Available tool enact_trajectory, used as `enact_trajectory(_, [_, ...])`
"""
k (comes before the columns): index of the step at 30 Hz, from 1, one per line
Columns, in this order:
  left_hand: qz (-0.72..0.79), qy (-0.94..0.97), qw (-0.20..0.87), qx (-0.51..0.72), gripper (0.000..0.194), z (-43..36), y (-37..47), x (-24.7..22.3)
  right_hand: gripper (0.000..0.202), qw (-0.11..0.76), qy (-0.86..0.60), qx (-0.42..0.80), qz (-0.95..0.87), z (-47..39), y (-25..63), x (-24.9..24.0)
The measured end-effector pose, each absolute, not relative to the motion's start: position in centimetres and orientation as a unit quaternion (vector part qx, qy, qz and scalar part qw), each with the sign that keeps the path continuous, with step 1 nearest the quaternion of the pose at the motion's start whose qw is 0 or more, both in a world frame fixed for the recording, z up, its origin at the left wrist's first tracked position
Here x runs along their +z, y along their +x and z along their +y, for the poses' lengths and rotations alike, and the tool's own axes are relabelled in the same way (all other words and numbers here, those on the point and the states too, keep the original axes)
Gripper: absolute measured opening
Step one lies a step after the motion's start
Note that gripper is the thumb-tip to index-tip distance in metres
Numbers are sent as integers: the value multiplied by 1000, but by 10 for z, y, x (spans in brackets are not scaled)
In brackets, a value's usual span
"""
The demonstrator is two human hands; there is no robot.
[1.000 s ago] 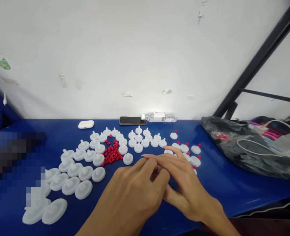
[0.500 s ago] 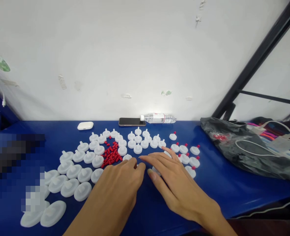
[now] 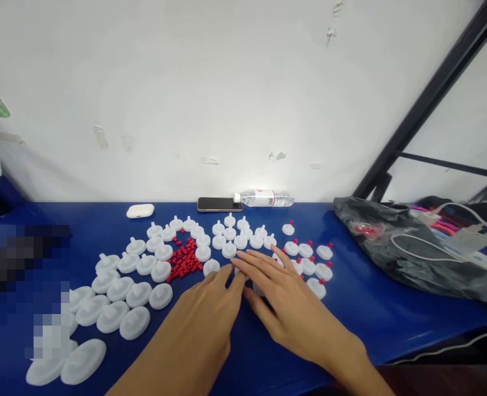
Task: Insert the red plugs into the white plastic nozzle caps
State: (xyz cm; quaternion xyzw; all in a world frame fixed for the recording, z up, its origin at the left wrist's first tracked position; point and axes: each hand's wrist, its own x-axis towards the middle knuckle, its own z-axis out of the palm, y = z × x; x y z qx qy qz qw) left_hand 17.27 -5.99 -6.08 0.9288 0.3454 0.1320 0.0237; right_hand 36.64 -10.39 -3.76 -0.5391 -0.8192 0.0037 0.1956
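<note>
My left hand (image 3: 208, 313) is closed near the middle of the blue table, its fingertips by a white disc that is mostly hidden. Beside it, my right hand (image 3: 287, 302) reaches in with fingers extended, the fingertips close to the left fingers and over some discs. Red caps (image 3: 186, 261) lie in a pile beyond the left hand. Plain white discs (image 3: 134, 323) with upright stems spread around the pile and to the left. At right, several white discs (image 3: 324, 252) carry red caps on their stems.
Along the wall lie a white case (image 3: 140, 210), a black phone (image 3: 220, 204) and a clear bottle (image 3: 264, 198). A dark plastic bag (image 3: 416, 269) with cables and a small packet of red pieces covers the right side.
My right hand has moved slightly left and up, its fingers now closer to my left hand. The whole view has shifted slightly, moving the objects a little left.
</note>
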Motion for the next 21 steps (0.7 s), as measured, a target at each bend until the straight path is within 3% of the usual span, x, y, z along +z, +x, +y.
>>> enact_trajectory(8, [406,913,27,4,44,-62,162,-5,35,160,-568,-79,-803,-92,383,-52])
enact_trajectory(21, [394,917,36,44,38,-64,154,6,27,151,-645,-76,-745,-81,467,-54])
